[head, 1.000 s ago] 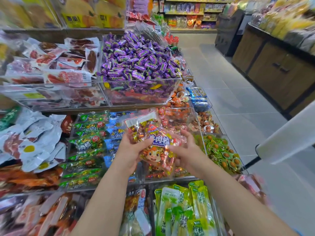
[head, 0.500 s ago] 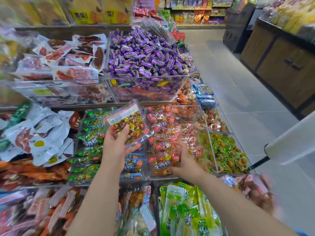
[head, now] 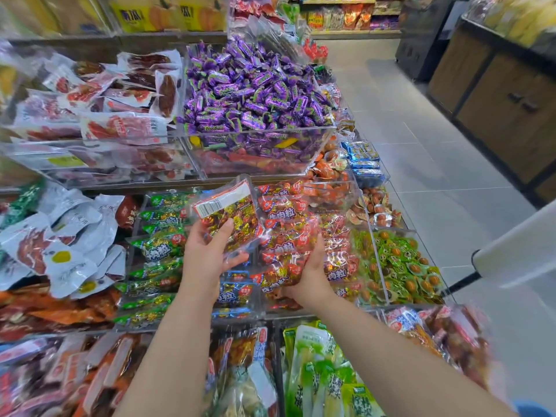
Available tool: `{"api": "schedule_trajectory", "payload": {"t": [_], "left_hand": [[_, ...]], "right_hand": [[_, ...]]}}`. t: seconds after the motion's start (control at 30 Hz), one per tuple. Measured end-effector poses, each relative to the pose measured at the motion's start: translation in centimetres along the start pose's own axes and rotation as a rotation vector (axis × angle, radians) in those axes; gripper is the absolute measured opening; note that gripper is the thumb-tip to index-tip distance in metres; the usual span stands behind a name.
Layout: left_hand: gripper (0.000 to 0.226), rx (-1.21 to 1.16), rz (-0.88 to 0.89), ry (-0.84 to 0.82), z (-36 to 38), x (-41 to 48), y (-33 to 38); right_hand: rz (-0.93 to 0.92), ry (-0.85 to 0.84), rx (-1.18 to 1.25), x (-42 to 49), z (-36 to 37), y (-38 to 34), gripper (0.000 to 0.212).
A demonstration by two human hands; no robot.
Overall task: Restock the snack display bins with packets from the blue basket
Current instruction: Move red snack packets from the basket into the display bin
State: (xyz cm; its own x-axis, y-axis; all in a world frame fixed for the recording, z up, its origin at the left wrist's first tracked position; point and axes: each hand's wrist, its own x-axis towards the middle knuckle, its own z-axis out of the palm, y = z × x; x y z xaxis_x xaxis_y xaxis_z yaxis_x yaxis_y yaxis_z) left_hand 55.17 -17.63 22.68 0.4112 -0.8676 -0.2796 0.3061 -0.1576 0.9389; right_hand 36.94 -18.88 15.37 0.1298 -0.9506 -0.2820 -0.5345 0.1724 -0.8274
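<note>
My left hand (head: 207,254) holds a clear packet of gold-and-red wrapped snacks (head: 228,212), barcode label up, above the middle row of bins. My right hand (head: 310,272) rests in the bin of red beef-snack packets (head: 285,236), its fingers pressed around the packets there. The clear bin's front wall (head: 288,308) is just below that hand. Only a blue sliver of the blue basket (head: 532,409) shows at the bottom right corner.
A bin of green packets (head: 159,245) sits left of my left hand and a bin of green-wrapped eggs (head: 400,266) right of my right. Purple candies (head: 255,94) fill the upper tier. Green pickle packs (head: 319,371) lie below. A tiled aisle (head: 436,176) runs right.
One second ago both hands held packets together; my right hand has since gone down into the red packet bin. My left hand keeps its packet raised, label up.
</note>
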Motion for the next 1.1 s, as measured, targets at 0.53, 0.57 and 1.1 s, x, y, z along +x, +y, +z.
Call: {"api": "schedule_trajectory", "payload": {"t": [0.53,0.57,1.1], "left_hand": [[0.035,0.001,0.003,-0.001,0.0,1.3,0.2],[0.027,-0.013,0.015,-0.015,0.0,1.3,0.3],[0.027,-0.039,0.095,-0.481,7.0,-1.9,0.7]], "right_hand": [[0.341,-0.102,0.547,5.0,-2.1,-1.3,0.075],[0.334,-0.116,0.532,5.1,-2.3,-1.2,0.075],[0.322,-0.405,0.911,0.8,-11.4,-6.1,0.075]]}}
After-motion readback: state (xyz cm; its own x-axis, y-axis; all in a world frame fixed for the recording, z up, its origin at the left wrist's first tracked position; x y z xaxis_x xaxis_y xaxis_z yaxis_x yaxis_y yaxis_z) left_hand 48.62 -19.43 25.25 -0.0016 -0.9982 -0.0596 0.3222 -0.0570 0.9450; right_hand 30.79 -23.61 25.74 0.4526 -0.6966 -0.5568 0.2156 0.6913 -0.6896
